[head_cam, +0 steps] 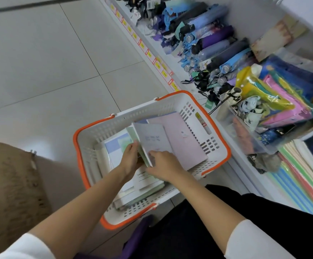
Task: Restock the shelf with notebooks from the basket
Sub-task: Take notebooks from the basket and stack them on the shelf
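Basket [148, 113] mid frame, beside shelf [234, 165]. Step looks like pulling notebooks [152, 139] out of it. Do it well: square the stack, lift clear of the rim, then swing to the piles at lower right. Left hand [131, 157] grip: fingers curled on the stack's left edge. Right hand [163, 163] grip: nearly closed, pinching the raised notebook's bottom edge.

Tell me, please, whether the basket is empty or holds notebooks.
Not empty: the basket holds notebooks; a pink notebook lies flat, and the left hand and right hand grip a lavender notebook.
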`<state>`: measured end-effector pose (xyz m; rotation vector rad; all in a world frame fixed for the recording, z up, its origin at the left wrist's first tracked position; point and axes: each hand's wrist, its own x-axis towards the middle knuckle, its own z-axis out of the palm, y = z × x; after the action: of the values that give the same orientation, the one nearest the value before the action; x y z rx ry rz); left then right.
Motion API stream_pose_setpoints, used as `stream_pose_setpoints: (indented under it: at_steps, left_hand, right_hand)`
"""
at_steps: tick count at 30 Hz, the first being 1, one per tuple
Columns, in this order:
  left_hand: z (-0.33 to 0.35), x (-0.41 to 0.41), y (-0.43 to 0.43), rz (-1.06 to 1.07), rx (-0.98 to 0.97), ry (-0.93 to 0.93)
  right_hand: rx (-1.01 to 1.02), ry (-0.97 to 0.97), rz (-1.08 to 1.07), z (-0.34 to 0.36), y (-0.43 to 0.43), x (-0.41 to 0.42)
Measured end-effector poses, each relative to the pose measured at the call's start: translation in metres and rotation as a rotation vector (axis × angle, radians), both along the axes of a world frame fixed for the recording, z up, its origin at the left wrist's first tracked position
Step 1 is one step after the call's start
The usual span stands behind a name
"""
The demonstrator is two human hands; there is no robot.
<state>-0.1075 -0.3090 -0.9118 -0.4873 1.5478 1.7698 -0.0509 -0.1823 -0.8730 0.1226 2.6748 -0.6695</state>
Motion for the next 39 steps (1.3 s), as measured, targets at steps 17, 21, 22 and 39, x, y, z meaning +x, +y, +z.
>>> stream_pose_setpoints:
  at_steps: [17, 21, 22, 39]
  left_hand:
    - [0.069, -0.011, 0.015, -0.013, 0.134, 0.104]
    - [0.118, 0.002, 0.057, -0.125, 0.225, 0.145]
    - [0.133, 0.006, 0.069, -0.146, 0.253, 0.162]
    - [0.324, 0.140, 0.304, -0.903, 0.521, 0.421]
  right_hand:
    - [-0.591, -0.045, -0.764, 0.073, 0.076, 0.021]
    - [-0.685, 0.082, -0.799, 0.112, 0.104, 0.045]
    - [-0.709, 0.121, -0.809, 0.123, 0.109, 0.052]
    - [-0.888, 0.857, -1.227, 0.301, 0.270, 0.268]
